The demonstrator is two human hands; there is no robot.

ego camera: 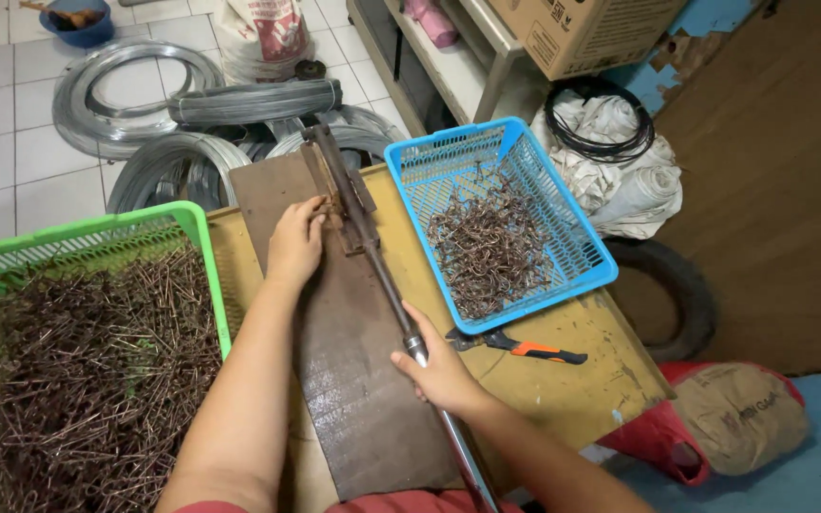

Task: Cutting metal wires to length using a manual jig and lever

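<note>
Table [563, 380], a worn yellow top, carries everything near the person. Largest on it is the dark metal plate [353, 380], running from the near edge to the far side, with a long lever bender [372, 252] bolted along it. That lever looks like stiff, heavy steel, rigid along its length; its smooth bright handle tube [448, 427] could be slippery, so the sound hold is low on the tube, well away from the pivot. The right hand [444, 370] is there now, fingers wrapped closed around the tube. The left hand [295, 242] lies at the far jig, fingers curled down on a small rusty wire piece [330, 204]; how firmly it is pinched I cannot tell.

At left a green basket [203, 261] holds straight brown wire pieces [97, 370], thin, light and likely prickly. At right a blue basket [525, 157] holds bent wire hooks [491, 247]. Just near it lie orange-handled pliers [525, 349].

On the far floor lie grey wire coils [135, 90], beside a white printed sack [263, 33]. A brown cardboard box [582, 33] sits far right, and a tan sack [743, 418] with a red one lies near right.
</note>
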